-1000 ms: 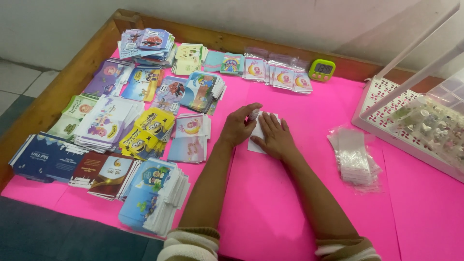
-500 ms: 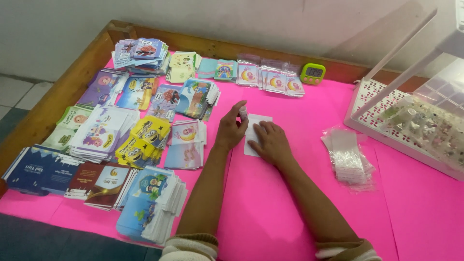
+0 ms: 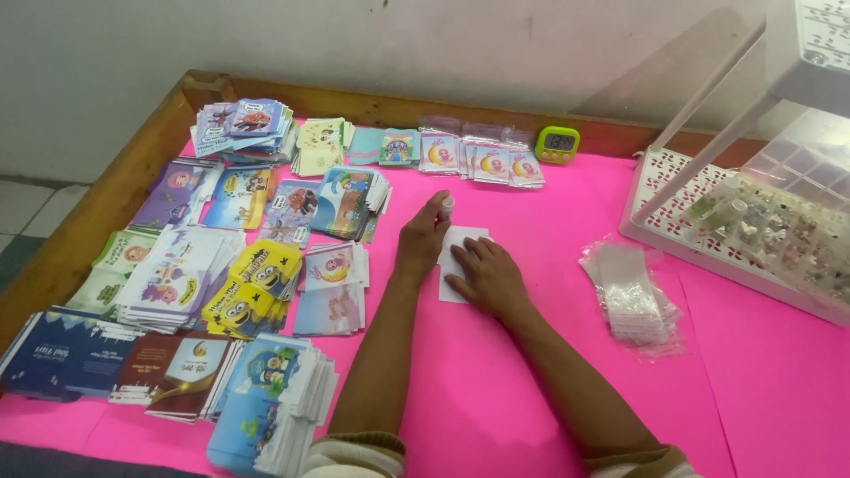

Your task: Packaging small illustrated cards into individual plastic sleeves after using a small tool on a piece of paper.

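My left hand is closed around a small white stick-like tube, its tip poking up above my fingers. My right hand lies flat, fingers spread, pressing down a white card on the pink table cover. The two hands sit side by side over the card, near the table's middle.
Stacks of colourful printed envelopes cover the left half. A row of bagged cards and a green digital timer line the back. A pile of clear plastic sleeves lies right of my hands. A white basket tray stands at far right.
My left hand has lifted off the card and now holds the small tube upright. My right hand slid slightly and stays flat on the card.
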